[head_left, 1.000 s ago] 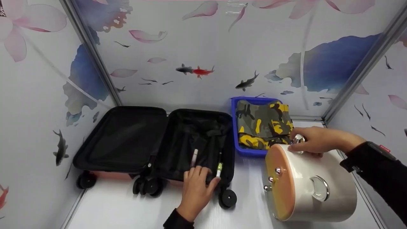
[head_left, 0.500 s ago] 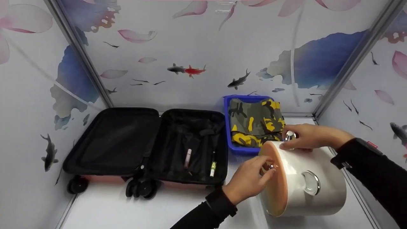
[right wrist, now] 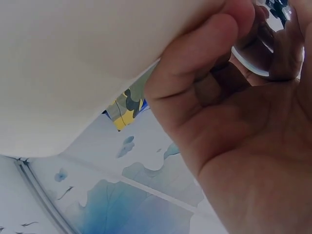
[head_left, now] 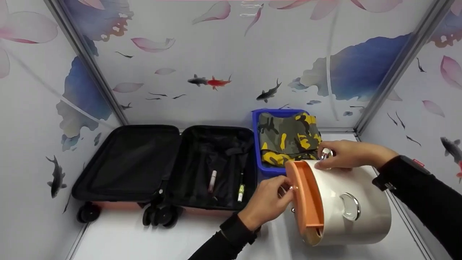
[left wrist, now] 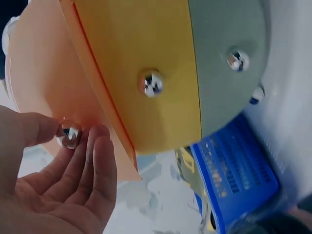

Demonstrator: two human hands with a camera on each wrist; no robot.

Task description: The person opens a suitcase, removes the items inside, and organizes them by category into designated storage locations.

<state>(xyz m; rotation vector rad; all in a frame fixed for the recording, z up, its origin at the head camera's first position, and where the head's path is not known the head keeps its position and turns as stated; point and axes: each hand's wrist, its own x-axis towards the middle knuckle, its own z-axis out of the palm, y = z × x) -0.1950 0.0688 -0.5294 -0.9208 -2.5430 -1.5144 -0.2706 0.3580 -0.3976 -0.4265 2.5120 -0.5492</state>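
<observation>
A white, rounded drawer box (head_left: 361, 195) stands at the right of the head view. Its top orange drawer (head_left: 300, 206) is pulled part way out. My left hand (head_left: 267, 200) pinches that drawer's silver knob (left wrist: 70, 136) between thumb and fingers. Below it, the yellow drawer (left wrist: 146, 36) and green drawer (left wrist: 226, 27) are closed, each with a round silver knob. On top of the box, the fingers of my right hand (head_left: 348, 153) curl round a chrome handle (head_left: 326, 153), partly hidden by them. Another chrome handle (head_left: 352, 206) is on the near side.
An open black-lined suitcase (head_left: 126, 162) lies to the left on wheels. In its right half are a pinkish tube (head_left: 212, 180) and a green-and-white tube (head_left: 241, 192). Behind the box, a blue basket (head_left: 256, 144) holds camouflage cloth (head_left: 285, 135). Printed walls (head_left: 155, 108) enclose the white surface.
My left hand has left the suitcase, where the pinkish tube now lies, and moved right to the orange drawer's knob. That drawer has slid out leftward. My right hand keeps its grip on the handle.
</observation>
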